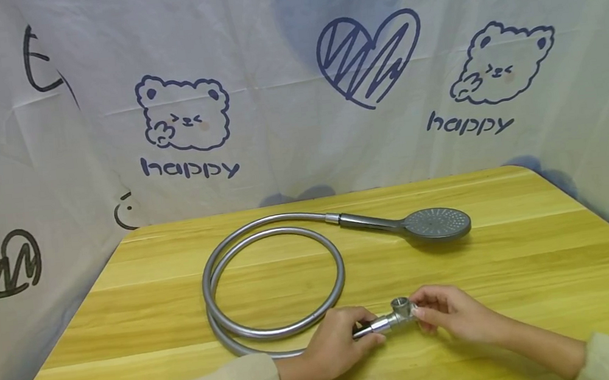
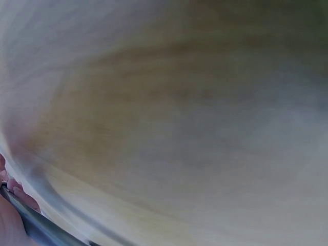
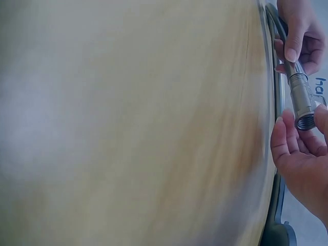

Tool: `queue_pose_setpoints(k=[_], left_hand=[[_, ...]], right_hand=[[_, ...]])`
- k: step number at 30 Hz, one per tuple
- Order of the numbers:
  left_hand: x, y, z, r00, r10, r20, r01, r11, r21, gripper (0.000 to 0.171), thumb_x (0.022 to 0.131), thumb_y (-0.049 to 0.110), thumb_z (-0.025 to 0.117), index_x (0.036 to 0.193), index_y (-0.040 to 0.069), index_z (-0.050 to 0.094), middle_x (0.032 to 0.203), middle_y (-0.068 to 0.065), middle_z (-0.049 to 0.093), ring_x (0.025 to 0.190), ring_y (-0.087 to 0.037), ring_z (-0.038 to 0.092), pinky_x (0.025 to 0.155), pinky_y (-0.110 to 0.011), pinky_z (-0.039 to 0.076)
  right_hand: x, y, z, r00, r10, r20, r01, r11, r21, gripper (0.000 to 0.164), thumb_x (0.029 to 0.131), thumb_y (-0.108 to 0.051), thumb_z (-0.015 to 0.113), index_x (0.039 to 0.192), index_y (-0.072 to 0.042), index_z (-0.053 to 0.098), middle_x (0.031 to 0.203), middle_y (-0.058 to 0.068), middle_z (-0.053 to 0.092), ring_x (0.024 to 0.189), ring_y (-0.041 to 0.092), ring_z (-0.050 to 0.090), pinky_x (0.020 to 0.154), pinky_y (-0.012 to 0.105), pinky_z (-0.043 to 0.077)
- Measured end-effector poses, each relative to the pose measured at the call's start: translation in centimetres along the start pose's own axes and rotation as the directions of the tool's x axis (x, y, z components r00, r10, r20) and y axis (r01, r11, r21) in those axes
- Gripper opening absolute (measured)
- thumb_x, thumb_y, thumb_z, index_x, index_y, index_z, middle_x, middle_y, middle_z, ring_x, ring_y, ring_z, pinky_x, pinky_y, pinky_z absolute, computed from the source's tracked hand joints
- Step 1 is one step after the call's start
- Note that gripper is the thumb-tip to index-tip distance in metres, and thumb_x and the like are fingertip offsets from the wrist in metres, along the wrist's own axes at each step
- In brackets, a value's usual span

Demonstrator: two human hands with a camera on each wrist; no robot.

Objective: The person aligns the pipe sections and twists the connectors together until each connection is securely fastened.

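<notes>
A grey shower hose [image 1: 340, 266] lies in loops on the table, with its near end in my left hand [image 1: 337, 346]. The fingers and thumb grip it just behind a shiny metal tee fitting [image 1: 401, 308]. One round opening of that fitting faces up in the head view. From the other side, my right hand [image 1: 454, 313] pinches the fitting between thumb and fingers. The right wrist view shows threads inside the open end of the fitting [image 3: 301, 97]. Only a sliver of my left hand [image 2: 13, 220] and the hose appears in the left wrist view.
Joined to the hose's far end, a grey hand shower [image 1: 436, 224] lies toward the back with its nozzle face up. The yellow wood-grain table [image 1: 529, 235] has white cloth [image 1: 277, 131] with drawings hanging behind it and along its sides.
</notes>
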State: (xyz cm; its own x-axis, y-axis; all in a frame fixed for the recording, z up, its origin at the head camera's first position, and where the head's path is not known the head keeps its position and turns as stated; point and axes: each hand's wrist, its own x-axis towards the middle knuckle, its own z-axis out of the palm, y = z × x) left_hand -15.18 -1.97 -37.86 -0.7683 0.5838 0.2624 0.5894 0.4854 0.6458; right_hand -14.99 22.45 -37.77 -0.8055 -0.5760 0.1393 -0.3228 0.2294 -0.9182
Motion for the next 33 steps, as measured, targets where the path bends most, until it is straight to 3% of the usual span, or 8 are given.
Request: queue_pose_setpoints(k=[7, 17, 20, 27, 29, 33], left_hand=[[-0.09, -0.02, 0.06, 1.0, 0.009, -0.001, -0.009, 1.0, 0.013, 0.017, 0.079, 0.019, 0.073, 0.09, 0.007, 0.07, 0.083, 0.001, 0.07, 0.065, 0.006, 0.047, 0.057, -0.008, 0.04], [-0.11, 0.03, 0.08, 1.0, 0.012, -0.001, -0.012, 1.0, 0.004, 0.016, 0.079, 0.019, 0.073, 0.09, 0.007, 0.07, 0.082, 0.0, 0.07, 0.065, 0.006, 0.047, 0.057, -0.008, 0.04], [-0.06, 0.06, 0.03, 1.0, 0.008, 0.001, -0.008, 1.0, -0.005, 0.016, 0.079, 0.018, 0.073, 0.089, 0.007, 0.07, 0.082, 0.001, 0.07, 0.065, 0.006, 0.047, 0.057, -0.008, 0.04], [0.02, 0.1, -0.1, 1.0, 0.004, 0.0, -0.004, 1.0, -0.021, 0.016, 0.079, 0.018, 0.073, 0.091, 0.006, 0.07, 0.082, 0.0, 0.07, 0.064, 0.006, 0.045, 0.056, -0.008, 0.04], [0.04, 0.1, -0.13, 1.0, 0.006, -0.002, -0.006, 1.0, -0.024, 0.017, 0.079, 0.017, 0.073, 0.091, 0.006, 0.07, 0.082, 0.0, 0.07, 0.064, 0.006, 0.045, 0.056, -0.008, 0.04], [0.03, 0.12, -0.17, 1.0, 0.008, -0.005, -0.008, 1.0, -0.027, 0.017, 0.079, 0.017, 0.073, 0.091, 0.006, 0.07, 0.082, -0.001, 0.07, 0.064, 0.006, 0.045, 0.056, -0.008, 0.04]], right_hand=[[0.04, -0.08, 0.03, 0.999, 0.032, -0.005, -0.032, 0.999, 0.041, 0.028, 0.095, -0.004, 0.047, 0.111, 0.019, 0.047, 0.085, 0.02, 0.059, 0.066, 0.004, 0.058, 0.059, 0.026, 0.053], [0.26, -0.15, 0.3, 0.998, 0.058, -0.032, -0.056, 0.997, 0.047, 0.027, 0.098, -0.008, 0.043, 0.108, 0.016, 0.046, 0.073, 0.017, 0.061, 0.055, 0.004, 0.055, 0.048, 0.025, 0.049], [0.28, -0.23, 0.25, 0.998, 0.052, -0.025, -0.051, 0.997, 0.058, 0.026, 0.097, -0.008, 0.044, 0.108, 0.016, 0.046, 0.074, 0.018, 0.061, 0.056, 0.004, 0.055, 0.048, 0.025, 0.049], [0.07, -0.24, -0.02, 0.999, -0.026, 0.03, 0.023, 0.995, 0.097, 0.031, 0.089, -0.001, 0.057, 0.112, 0.012, 0.04, 0.079, 0.002, 0.06, 0.06, 0.005, 0.056, 0.051, 0.026, 0.05], [0.04, -0.17, -0.03, 0.997, -0.067, 0.036, 0.063, 0.993, 0.101, 0.032, 0.088, 0.001, 0.057, 0.112, 0.011, 0.04, 0.077, 0.006, 0.059, 0.06, 0.006, 0.056, 0.052, 0.027, 0.05], [0.04, 0.08, -0.03, 0.994, -0.102, 0.029, 0.098, 0.988, 0.121, 0.028, 0.088, 0.003, 0.055, 0.11, 0.01, 0.04, 0.077, 0.026, 0.056, 0.062, 0.006, 0.057, 0.054, 0.027, 0.051]])
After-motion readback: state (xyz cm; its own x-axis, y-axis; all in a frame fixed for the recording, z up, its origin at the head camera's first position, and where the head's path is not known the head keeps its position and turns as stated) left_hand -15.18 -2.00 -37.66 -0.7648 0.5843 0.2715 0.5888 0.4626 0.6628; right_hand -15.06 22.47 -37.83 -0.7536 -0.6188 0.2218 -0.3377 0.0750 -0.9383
